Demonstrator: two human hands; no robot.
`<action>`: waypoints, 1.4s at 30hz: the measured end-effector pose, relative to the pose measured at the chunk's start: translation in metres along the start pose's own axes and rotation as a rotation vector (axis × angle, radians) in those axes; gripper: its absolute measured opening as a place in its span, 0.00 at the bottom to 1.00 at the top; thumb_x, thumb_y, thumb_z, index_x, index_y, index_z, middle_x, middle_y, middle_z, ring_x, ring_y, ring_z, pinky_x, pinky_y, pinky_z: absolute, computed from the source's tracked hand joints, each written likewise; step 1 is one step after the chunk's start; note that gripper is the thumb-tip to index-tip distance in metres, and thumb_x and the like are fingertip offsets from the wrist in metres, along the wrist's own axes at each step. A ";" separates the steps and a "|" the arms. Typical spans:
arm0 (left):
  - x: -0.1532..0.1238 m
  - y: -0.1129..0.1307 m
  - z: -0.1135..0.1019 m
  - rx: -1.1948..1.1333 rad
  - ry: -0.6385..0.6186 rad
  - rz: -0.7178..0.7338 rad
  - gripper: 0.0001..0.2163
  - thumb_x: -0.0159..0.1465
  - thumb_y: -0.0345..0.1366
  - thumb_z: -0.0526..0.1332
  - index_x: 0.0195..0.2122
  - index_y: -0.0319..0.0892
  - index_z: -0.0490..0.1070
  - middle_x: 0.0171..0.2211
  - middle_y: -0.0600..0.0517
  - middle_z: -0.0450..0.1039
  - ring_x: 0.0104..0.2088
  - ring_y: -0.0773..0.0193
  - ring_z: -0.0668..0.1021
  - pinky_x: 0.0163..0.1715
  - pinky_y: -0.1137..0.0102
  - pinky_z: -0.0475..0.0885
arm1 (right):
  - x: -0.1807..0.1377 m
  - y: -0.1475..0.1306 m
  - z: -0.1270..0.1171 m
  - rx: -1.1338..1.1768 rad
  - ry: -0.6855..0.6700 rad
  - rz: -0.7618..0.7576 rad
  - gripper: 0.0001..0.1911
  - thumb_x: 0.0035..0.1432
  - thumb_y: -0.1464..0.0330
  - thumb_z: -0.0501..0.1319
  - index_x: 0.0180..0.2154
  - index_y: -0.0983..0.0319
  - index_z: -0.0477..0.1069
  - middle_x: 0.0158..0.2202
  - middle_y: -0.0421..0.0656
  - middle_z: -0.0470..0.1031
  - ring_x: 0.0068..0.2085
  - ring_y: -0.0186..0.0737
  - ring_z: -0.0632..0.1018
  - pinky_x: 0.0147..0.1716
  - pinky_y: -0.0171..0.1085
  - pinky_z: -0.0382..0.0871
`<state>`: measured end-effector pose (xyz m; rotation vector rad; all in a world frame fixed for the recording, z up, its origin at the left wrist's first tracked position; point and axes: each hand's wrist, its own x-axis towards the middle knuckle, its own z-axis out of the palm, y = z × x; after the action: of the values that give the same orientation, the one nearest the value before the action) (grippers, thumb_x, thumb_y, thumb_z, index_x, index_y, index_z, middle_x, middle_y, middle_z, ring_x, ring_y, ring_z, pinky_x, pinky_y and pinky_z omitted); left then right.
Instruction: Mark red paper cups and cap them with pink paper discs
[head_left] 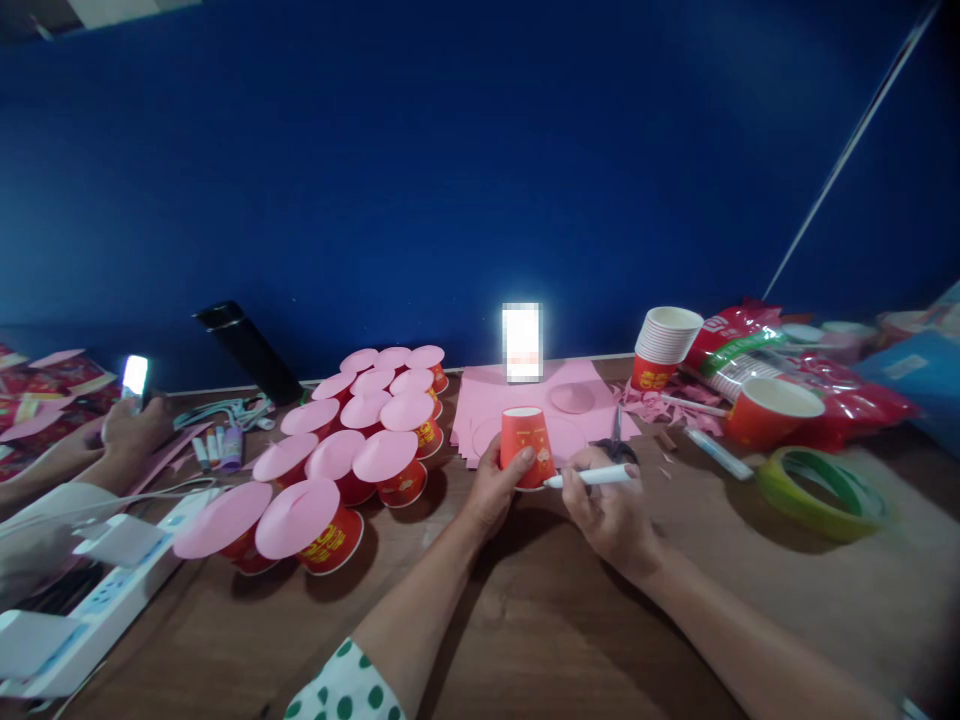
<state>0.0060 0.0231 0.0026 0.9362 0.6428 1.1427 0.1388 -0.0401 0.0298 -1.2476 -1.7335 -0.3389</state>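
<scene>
My left hand (496, 488) is wrapped round a red paper cup (527, 440), which stands upside down with gold print on its side. In my right hand (609, 515) is a white marker (592, 477), its tip at the cup's lower right edge. Behind the cup lies a stack of pink paper sheets (480, 400) with circles marked on it. A pair of scissors (616, 430) sits just beyond my right hand, partly hidden. To the left, several upturned red cups stand in rows, topped with pink paper cones (298, 518).
A lit phone (522, 345) stands at the back. Right are stacked cups (664, 350), a red plastic bag (739, 345), a single cup (774, 412), another marker (718, 455) and green tape (821, 495). Left are a black bottle (251, 350), a power strip (112, 600) and another person's hands (135, 435) holding a phone.
</scene>
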 end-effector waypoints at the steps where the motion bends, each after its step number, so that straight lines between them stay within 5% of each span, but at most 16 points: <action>1: 0.000 0.000 0.000 -0.005 -0.002 -0.001 0.18 0.51 0.41 0.69 0.40 0.39 0.70 0.33 0.50 0.74 0.33 0.64 0.76 0.38 0.67 0.70 | 0.001 -0.001 -0.001 0.008 0.012 -0.001 0.11 0.62 0.70 0.51 0.26 0.59 0.62 0.19 0.37 0.68 0.21 0.33 0.68 0.27 0.35 0.59; 42: -0.003 0.005 0.001 -0.073 -0.035 -0.054 0.17 0.53 0.41 0.67 0.40 0.38 0.69 0.31 0.51 0.73 0.30 0.64 0.76 0.38 0.64 0.71 | 0.005 -0.001 -0.003 0.029 0.009 0.060 0.11 0.61 0.71 0.51 0.25 0.59 0.61 0.19 0.36 0.66 0.20 0.33 0.67 0.28 0.34 0.59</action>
<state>0.0041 0.0203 0.0072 0.8706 0.5907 1.0923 0.1397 -0.0400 0.0358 -1.2725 -1.6834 -0.2827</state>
